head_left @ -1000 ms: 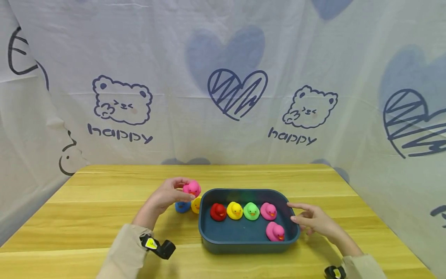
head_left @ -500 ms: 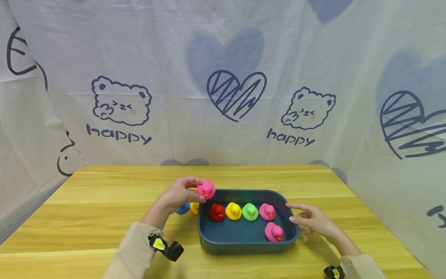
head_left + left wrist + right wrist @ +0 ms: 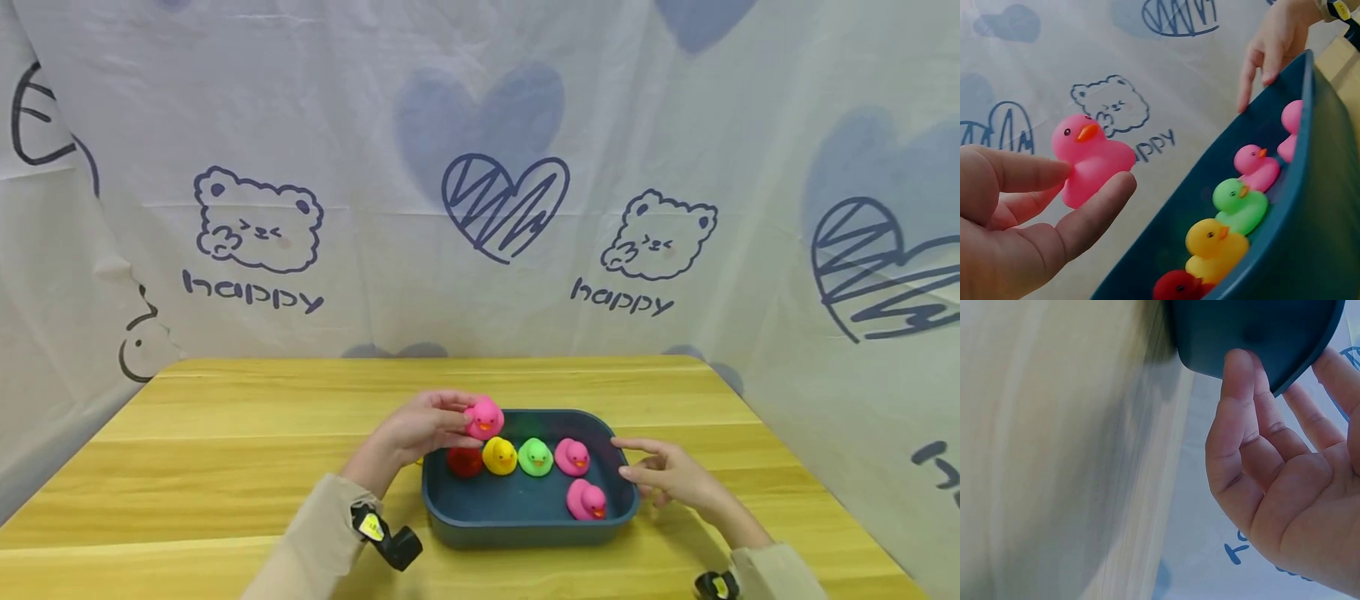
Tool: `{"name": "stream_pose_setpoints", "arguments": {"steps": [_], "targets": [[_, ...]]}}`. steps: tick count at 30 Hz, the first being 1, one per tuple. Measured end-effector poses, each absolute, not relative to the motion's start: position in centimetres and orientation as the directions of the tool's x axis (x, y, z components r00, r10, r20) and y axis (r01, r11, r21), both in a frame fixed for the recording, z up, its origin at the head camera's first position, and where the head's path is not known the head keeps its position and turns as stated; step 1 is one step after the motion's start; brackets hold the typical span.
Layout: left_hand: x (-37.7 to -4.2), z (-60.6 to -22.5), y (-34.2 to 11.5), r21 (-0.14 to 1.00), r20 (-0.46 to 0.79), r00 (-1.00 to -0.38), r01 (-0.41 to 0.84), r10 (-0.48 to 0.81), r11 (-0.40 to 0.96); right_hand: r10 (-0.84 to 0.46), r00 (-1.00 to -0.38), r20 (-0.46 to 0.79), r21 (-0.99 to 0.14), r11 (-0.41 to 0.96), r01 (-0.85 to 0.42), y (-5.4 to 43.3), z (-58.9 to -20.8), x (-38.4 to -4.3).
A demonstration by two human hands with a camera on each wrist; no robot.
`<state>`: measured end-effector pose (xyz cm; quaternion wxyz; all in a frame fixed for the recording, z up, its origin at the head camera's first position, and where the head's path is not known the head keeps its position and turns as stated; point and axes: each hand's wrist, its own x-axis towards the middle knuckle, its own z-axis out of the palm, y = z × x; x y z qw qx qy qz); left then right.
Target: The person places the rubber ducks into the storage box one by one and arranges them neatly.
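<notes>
1. A pale cloth printed with blue hearts and bears (image 3: 360,167) is hanging behind everything.
2. A yellow, wood-grained surface (image 3: 225,467) is carrying the work.
3. A dark blue-green, round-cornered rectangular tray (image 3: 532,535) is standing on it.
4. The right hand (image 3: 667,477) is resting relaxed fingers against the tray's right end, clenching nothing; light contact like this is probably steadying the tray well enough, and pushing harder would be risking a slide.
5. The left hand (image 3: 426,427) is pinching a glossy pink toy duck between thumb and fingers.
6. That pink duck is sitting upright in the grasp, raised near the far rim; whether it is fully over the interior, I cannot tell. Clearing the rim and the red duck's head seems the delicate part; a gentle, level pinch should be serving best.
7. Inside, red (image 3: 465,464), yellow (image 3: 499,456), green (image 3: 536,457) and pink (image 3: 572,457) ducks are forming a row, with another pink duck (image 3: 586,500) sitting in front of its right end.
</notes>
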<state>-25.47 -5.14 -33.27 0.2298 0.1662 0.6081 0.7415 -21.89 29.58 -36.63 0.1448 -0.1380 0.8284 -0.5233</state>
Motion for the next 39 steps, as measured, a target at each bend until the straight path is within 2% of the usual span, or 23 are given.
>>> {"name": "stream_pose_setpoints", "arguments": {"steps": [11, 18, 39], "targets": [[-25.6, -34.9, -2.1, 0.970, -0.098, -0.860, -0.194, 0.501, -0.144, -0.386, -0.918, -0.086, -0.908, 0.410, -0.088, 29.5, -36.7, -21.9], [-25.6, -35.7, -1.1, 0.977, -0.112, -0.877, -0.183, 0.467, -0.109, -0.380, -0.919, -0.101, -0.908, 0.412, -0.070, 29.5, -36.7, -21.9], [-25.7, -37.3, 1.3, 0.987, -0.140, -0.836, -0.161, 0.531, 0.006, -0.392, -0.917, -0.072, -0.909, 0.404, -0.102, 29.6, -36.6, -21.9]]}}
